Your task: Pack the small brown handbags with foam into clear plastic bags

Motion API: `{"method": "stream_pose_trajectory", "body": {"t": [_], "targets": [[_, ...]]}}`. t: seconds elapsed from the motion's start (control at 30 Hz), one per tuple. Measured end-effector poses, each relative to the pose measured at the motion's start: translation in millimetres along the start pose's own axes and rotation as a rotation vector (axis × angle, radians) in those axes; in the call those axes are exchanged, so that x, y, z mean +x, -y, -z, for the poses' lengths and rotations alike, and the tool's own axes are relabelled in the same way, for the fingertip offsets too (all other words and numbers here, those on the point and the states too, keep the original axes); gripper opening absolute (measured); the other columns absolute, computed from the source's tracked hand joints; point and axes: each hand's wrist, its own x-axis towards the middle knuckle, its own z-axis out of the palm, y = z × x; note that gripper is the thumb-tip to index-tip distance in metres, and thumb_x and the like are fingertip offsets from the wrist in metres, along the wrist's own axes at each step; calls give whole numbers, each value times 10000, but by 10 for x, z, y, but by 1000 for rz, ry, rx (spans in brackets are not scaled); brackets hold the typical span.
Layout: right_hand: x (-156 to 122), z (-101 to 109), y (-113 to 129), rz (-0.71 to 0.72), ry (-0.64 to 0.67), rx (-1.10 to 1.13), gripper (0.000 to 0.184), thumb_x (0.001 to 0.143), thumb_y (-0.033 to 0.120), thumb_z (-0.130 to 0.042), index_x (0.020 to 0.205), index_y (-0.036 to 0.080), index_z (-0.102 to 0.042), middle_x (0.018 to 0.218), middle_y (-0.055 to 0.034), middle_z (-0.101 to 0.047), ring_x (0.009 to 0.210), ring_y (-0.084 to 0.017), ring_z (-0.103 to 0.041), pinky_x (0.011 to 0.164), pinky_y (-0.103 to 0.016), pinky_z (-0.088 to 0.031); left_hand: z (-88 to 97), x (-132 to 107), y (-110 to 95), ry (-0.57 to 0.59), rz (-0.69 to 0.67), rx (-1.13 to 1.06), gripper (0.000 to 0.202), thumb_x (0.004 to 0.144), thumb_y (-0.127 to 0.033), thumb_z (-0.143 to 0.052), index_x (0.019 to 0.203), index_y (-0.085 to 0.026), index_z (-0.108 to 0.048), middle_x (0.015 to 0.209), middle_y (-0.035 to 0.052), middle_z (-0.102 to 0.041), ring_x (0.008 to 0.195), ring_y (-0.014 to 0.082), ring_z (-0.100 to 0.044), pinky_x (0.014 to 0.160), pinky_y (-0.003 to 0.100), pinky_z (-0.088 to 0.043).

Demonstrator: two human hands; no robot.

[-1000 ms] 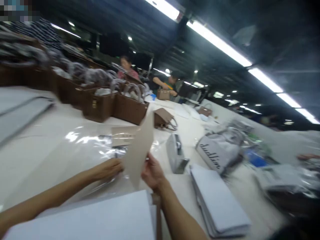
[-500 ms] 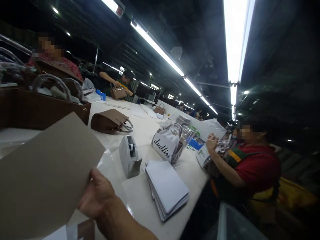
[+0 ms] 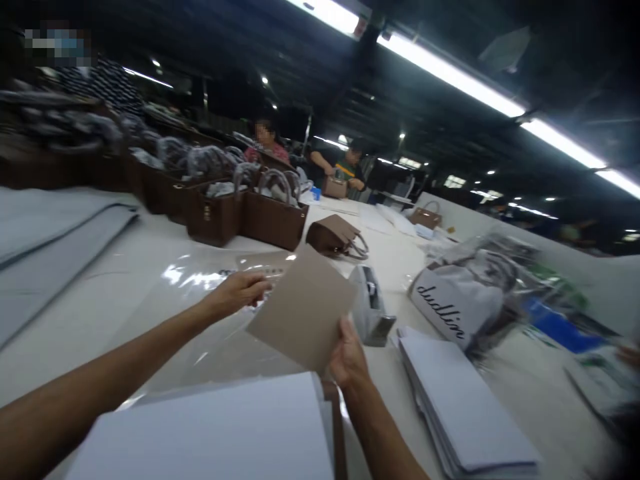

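Note:
A flat taupe board is held up, tilted, by my right hand, whose thumb and fingers grip its lower right edge. My left hand is closed, with its fingertips on a clear plastic bag that lies shiny on the table left of the board. Blur hides exactly how much film is pinched. In front of me lies a white sheet, with a brown edge showing at its right side. A grey tape dispenser stands just beyond the board.
A stack of white sheets lies at right, below a wrapped white bag lettered "dudlin". Brown handbags with wrapped handles line the left back. One handbag lies on its side. Co-workers are across the table.
My view has swung left. My left hand has come into view at the plastic bag. My right hand still holds the taupe board, now farther out over the table.

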Motion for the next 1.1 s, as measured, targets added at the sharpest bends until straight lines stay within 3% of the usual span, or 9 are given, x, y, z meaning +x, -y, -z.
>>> {"method": "stream_pose_trajectory", "body": {"t": [0.1,0.23,0.33,0.43,0.57,0.7,0.8,0.9,1.1], "targets": [[-76,130,242,164,-103,32,234,747,368,-595,952,268,-545,899,78,-650,856,-70,-575,881,-248,-417,124,-93,2,-12,14,84,156,825,-256,-524,747,-130,-570,536,-58,-488,485,72,-479,483,187,-402],[-331,237,610,457,-105,-49,295,694,271,-680,961,263,-553,938,61,-638,846,-84,-582,876,-277,-429,41,-41,-99,-60,-63,170,134,761,-271,-561,707,-153,-593,501,-64,-481,473,74,-451,469,175,-331],[-537,268,664,609,-110,-214,332,698,286,-686,1000,249,-553,931,40,-641,857,-79,-581,848,-227,-437,-29,-23,-165,-73,-133,222,221,767,-292,-549,598,-152,-571,489,-55,-467,475,77,-431,467,181,-298],[-655,279,560,525,-93,-566,386,689,399,-671,1012,232,-542,862,11,-661,846,-126,-602,772,-227,-467,-68,-30,-204,-112,-187,270,308,779,-271,-533,499,-148,-495,457,-55,-419,467,79,-405,469,186,-282],[-626,366,448,397,-141,-1209,414,673,560,-585,904,217,-577,826,-34,-678,792,-210,-625,658,-273,-477,-50,-59,-253,-255,-256,321,322,845,-277,-450,551,-152,-491,514,-45,-428,523,89,-412,525,196,-307],[-541,533,493,394,-162,-1377,453,665,605,-542,917,231,-583,815,-27,-677,741,-213,-628,599,-274,-475,6,-92,-291,-397,-319,372,319,883,-300,-394,622,-153,-504,589,-25,-448,583,101,-415,584,214,-323],[-567,562,613,469,-34,-1320,411,696,566,-549,910,216,-569,749,-13,-649,640,-169,-596,542,-241,-461,3,-96,-281,-407,-349,415,293,875,-300,-420,641,-157,-522,602,-21,-470,585,102,-425,585,214,-322],[-602,432,763,501,246,-1359,298,750,495,-545,799,202,-552,582,24,-548,505,-118,-512,464,-212,-409,-27,-82,-253,-392,-359,453,269,862,-291,-449,641,-162,-533,604,-23,-496,581,100,-443,574,209,-320],[-380,92,914,246,571,-1340,327,801,445,-499,973,174,-565,626,14,-566,402,-90,-431,353,-207,-360,18,-60,-193,-458,-310,526,262,877,-268,-412,686,-152,-548,645,2,-545,600,114,-486,579,218,-337]]}}
